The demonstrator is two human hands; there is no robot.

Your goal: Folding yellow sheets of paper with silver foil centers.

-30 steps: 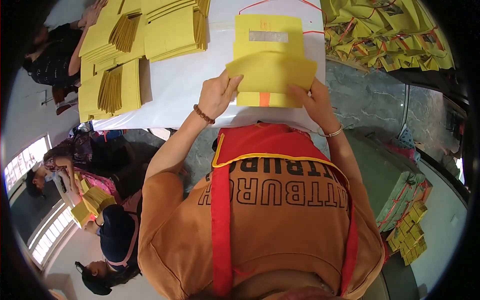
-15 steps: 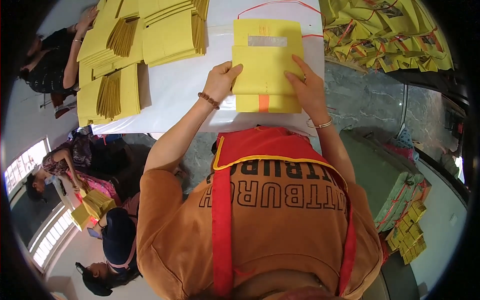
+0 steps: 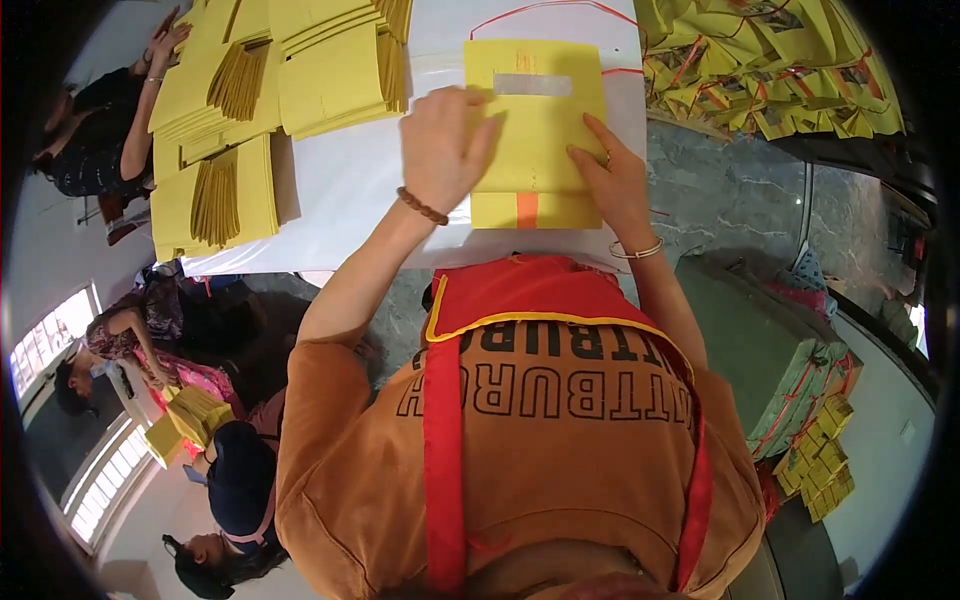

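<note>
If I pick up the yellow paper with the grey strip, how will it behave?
The paper looks thin, so it's probably light. Being broad as well, it may bend or flop. Lying flat on the table, it's unlikely to roll or tip.

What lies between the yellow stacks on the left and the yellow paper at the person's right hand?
The head view shows white table cover there, and the left hand, partly overlapping the yellow paper.

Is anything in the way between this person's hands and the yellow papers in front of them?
Nothing visible: the right hand rests on the right side of the yellow papers. The left hand overlaps their left edge; touch is unclear there.
</note>
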